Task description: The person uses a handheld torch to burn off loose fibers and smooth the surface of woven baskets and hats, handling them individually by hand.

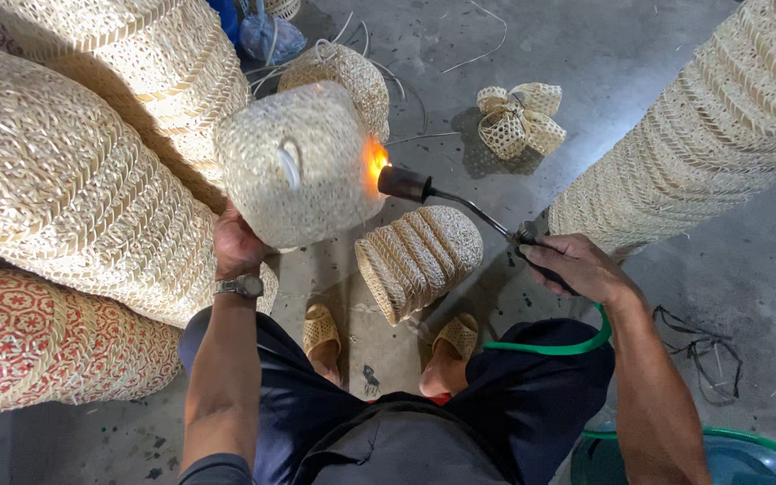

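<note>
- Stacks (74, 180): big woven piles just left of the basket (294, 166), and a tall stack (720, 126) well right of it. All look like dry fibre; a spark or a swing of the flame could likely set them alight.
- Basket: pale, rounded, woven, with a small loop on its face, held up in the air above the floor. The flame (374, 162) touches its right side. Held on one spot too long, it would probably scorch or catch.
- Small basket (419, 260): lies on its side on the floor just below the basket, between it and the sandalled feet (388, 337). A falling ember could land there.
- Hose (559, 346): green, running from the torch across the lap, well below the basket. A snag could jerk the flame aside.
- Torch (424, 190): dark nozzle just right of the basket, thin tube running back to the right hand.
- Right hand (577, 269): closed around the torch handle, fingers wrapped tight.
- Left hand (237, 244): under the basket's lower left, fingers hidden behind it, bearing its weight; a slip could tip the basket into the flame.
</note>
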